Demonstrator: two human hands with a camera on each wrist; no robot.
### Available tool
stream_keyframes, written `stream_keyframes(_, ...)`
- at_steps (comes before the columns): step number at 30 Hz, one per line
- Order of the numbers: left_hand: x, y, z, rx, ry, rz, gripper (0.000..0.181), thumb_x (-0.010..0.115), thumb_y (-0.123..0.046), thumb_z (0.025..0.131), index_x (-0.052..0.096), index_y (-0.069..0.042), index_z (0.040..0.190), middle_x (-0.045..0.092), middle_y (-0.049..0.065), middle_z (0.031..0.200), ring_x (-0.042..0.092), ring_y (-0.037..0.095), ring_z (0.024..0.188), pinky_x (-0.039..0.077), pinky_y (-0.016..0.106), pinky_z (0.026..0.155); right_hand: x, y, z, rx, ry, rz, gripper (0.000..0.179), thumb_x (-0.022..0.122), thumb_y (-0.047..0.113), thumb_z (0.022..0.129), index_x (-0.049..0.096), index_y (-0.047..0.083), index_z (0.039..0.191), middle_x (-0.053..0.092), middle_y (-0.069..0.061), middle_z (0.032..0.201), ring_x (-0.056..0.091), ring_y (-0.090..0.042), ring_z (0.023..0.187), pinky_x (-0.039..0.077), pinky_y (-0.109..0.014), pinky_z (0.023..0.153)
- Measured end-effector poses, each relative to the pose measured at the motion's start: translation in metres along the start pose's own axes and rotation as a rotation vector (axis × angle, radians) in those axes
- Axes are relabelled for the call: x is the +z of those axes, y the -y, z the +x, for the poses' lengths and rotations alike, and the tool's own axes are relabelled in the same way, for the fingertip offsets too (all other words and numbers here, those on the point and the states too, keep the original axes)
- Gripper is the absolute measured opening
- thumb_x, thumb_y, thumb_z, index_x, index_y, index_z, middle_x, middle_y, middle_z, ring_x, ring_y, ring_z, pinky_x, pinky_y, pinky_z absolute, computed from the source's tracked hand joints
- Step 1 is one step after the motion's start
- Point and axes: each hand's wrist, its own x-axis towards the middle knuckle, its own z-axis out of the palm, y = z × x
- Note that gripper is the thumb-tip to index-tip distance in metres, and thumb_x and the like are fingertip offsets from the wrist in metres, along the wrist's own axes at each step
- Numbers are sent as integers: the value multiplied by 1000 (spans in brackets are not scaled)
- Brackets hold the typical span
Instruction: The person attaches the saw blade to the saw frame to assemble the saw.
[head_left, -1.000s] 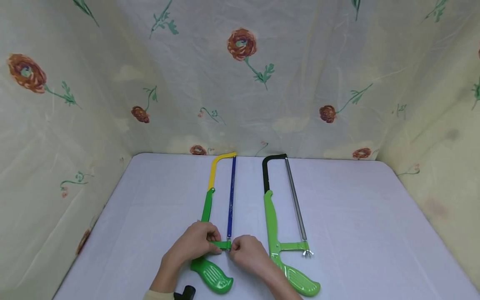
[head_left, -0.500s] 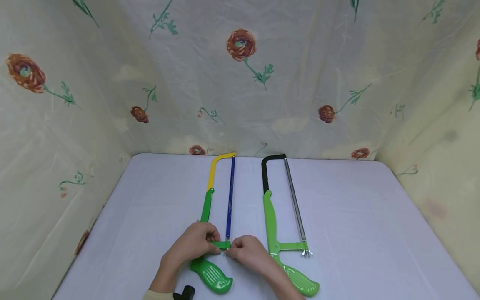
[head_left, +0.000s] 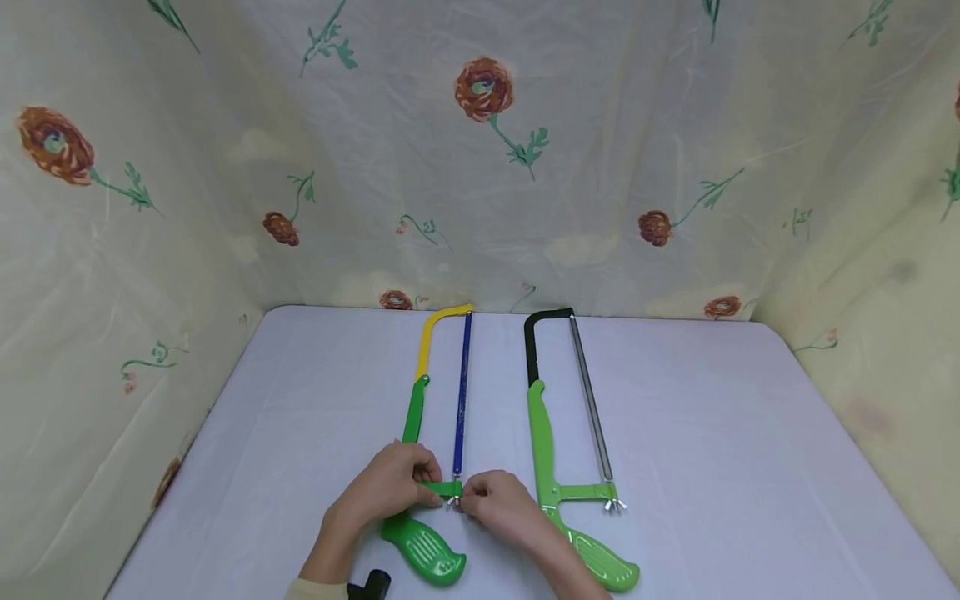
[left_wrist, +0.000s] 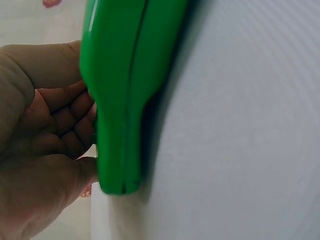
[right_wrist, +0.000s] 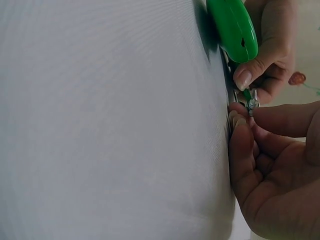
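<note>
A hacksaw with a green handle (head_left: 426,550), a yellow front frame (head_left: 425,346) and a blue blade (head_left: 462,392) lies flat on the table. My left hand (head_left: 392,483) grips its green cross arm (head_left: 448,489) between thumb and fingers. At the end of that arm sits a silver wing nut (right_wrist: 252,102), and my right hand (head_left: 498,507) pinches it with thumb and forefinger. In the left wrist view the green handle hides part of the left fingers.
To the right lies a second hacksaw (head_left: 542,442), light green with a black front frame, a grey blade and its own wing nut (head_left: 615,506). A black object (head_left: 375,586) shows by the left sleeve. Flowered cloth (head_left: 570,167) hangs behind the white-covered table (head_left: 697,450).
The right fingers shift slightly around the wing nut, whose wings now show more plainly and in another position. My left hand and both hacksaws stay in place.
</note>
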Motion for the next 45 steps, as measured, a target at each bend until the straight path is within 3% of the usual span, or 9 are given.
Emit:
stream_keyframes(7,0,0,1,-4,-6,3,19,87,-16,72,70,-18,80,64,-8,72,56,10,69,45,24,62,-1,0,1,-13,-7,-8,13,60,6,86,72,3,82,62,-1,67,49,-11,59,38,-22,53)
stream_keyframes(21,1,1,2,21,-16,4,19,87,-17,72,70,-19,79,63,-9,71,55,9,68,45,23,61,5,0,3,-38,-98,-121,10,65,6,78,65,9,69,50,5,59,47,-11,57,35,-22,55)
stream_keyframes(32,0,-1,1,13,-15,-10,20,87,-15,71,69,-18,79,63,-8,72,56,9,67,46,23,60,3,5,-1,43,-56,-63,30,71,32,81,56,15,62,47,7,55,42,-11,54,29,-24,50)
stream_keyframes(45,0,1,0,-14,-2,-3,19,87,-17,72,70,-19,79,64,-8,72,56,10,68,46,24,61,4,5,-1,39,-25,-15,25,66,27,84,67,6,72,51,5,59,44,-12,57,32,-24,53)
